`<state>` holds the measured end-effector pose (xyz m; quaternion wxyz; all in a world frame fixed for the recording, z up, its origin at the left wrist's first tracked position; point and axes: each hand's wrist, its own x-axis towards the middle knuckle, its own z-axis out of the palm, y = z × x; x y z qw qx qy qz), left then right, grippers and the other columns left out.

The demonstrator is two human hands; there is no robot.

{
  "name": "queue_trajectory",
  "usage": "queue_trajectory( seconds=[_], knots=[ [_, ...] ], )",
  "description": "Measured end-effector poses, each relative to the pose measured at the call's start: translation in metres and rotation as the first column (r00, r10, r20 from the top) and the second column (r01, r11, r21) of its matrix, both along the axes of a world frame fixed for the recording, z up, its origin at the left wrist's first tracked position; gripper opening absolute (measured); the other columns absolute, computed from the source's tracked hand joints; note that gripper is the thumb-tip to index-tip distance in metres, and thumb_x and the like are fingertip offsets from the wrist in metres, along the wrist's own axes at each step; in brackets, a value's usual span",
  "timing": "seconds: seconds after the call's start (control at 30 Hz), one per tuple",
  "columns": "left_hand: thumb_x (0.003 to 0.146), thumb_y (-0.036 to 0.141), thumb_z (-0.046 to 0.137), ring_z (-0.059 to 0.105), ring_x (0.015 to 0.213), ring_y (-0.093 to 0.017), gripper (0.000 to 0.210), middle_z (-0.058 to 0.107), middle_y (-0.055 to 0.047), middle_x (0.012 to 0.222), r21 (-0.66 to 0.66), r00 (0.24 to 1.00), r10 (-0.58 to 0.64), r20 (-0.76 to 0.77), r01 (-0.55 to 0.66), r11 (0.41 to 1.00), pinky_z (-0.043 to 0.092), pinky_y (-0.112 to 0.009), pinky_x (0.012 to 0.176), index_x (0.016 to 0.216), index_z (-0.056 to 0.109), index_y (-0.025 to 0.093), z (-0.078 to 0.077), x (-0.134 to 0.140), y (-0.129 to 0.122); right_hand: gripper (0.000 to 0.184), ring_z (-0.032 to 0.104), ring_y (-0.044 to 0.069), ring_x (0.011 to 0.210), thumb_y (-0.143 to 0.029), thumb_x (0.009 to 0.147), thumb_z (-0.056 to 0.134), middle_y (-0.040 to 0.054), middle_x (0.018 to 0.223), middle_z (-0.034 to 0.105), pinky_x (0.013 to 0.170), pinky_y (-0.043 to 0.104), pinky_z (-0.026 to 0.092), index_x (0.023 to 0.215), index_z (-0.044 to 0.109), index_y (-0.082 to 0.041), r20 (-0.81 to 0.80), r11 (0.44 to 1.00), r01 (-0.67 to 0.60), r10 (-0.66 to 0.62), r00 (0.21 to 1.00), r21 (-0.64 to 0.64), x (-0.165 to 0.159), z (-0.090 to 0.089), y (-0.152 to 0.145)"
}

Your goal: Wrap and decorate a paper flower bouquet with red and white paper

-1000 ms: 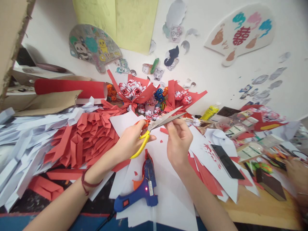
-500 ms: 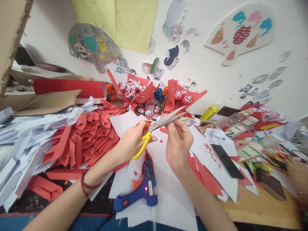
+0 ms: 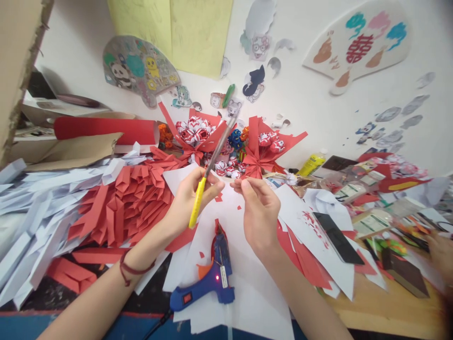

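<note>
My left hand is wrapped around yellow-handled scissors, whose closed blades point up and away. Just to the right, my right hand has its fingertips pinched together; whatever is between them is too small to make out. The two hands face each other with a small gap between them. Beneath them lie white paper sheets with small red scraps. On the sheets rests a blue glue gun with a lit red light. Folded red paper pieces are heaped left of my left hand.
White folded strips pile up at far left. Red-wrapped paper bouquets stand against the wall. A black phone and red sheets lie to the right. Another person's hand shows at the right edge.
My left hand has turned the scissors from slanting right, blades parted near my right fingers, to pointing upward with blades closed. My right hand stays nearly in place, fingers pinched.
</note>
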<state>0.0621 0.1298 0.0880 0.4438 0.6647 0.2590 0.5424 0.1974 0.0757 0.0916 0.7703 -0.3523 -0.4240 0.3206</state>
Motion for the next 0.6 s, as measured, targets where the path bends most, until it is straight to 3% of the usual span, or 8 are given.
queue_trajectory(
  seconds=[0.1,0.3,0.5,0.6],
  knots=[
    [0.082,0.036,0.075,0.055,0.071,-0.012,0.029,0.067,0.000,0.088,0.008,0.993,-0.019,0.117,0.018,1.000,0.044,-0.027,0.063,0.082,0.050,0.021,0.002,-0.001,0.001,0.009,0.070,0.015,0.081,-0.028,0.082,0.076,0.0011,0.087,0.073,0.079,0.031,0.056,0.087,0.073,-0.022,0.050,0.999,-0.031,0.032,0.998,-0.035,0.000,-0.004,0.001],
    [0.078,0.030,0.079,0.052,0.060,-0.009,0.031,0.069,0.000,0.088,-0.027,0.991,-0.047,0.124,0.051,0.998,0.045,-0.026,0.056,0.080,0.050,0.021,0.007,-0.001,-0.004,0.010,0.067,0.014,0.077,-0.029,0.080,0.077,0.0013,0.084,0.072,0.069,0.028,0.055,0.083,0.073,-0.022,0.128,0.996,-0.035,0.045,0.991,-0.076,-0.004,-0.006,0.002],
    [0.079,0.031,0.078,0.056,0.062,-0.010,0.029,0.064,0.003,0.078,-0.023,0.993,-0.009,0.116,0.012,1.000,0.045,-0.025,0.056,0.082,0.051,0.021,0.005,-0.002,-0.004,0.011,0.067,0.016,0.084,-0.030,0.079,0.078,0.0024,0.088,0.072,0.080,0.031,0.056,0.084,0.073,-0.021,0.194,0.996,-0.020,0.037,0.980,-0.087,-0.005,-0.012,0.004],
    [0.078,0.031,0.079,0.053,0.061,-0.010,0.029,0.064,0.003,0.077,-0.022,0.994,0.030,0.105,-0.028,0.999,0.043,-0.025,0.055,0.082,0.052,0.021,0.004,-0.003,-0.002,0.011,0.067,0.016,0.080,-0.030,0.080,0.077,0.0021,0.086,0.072,0.077,0.030,0.057,0.084,0.073,-0.021,0.218,0.995,-0.017,0.038,0.975,-0.098,-0.003,-0.014,0.006]
  ],
)
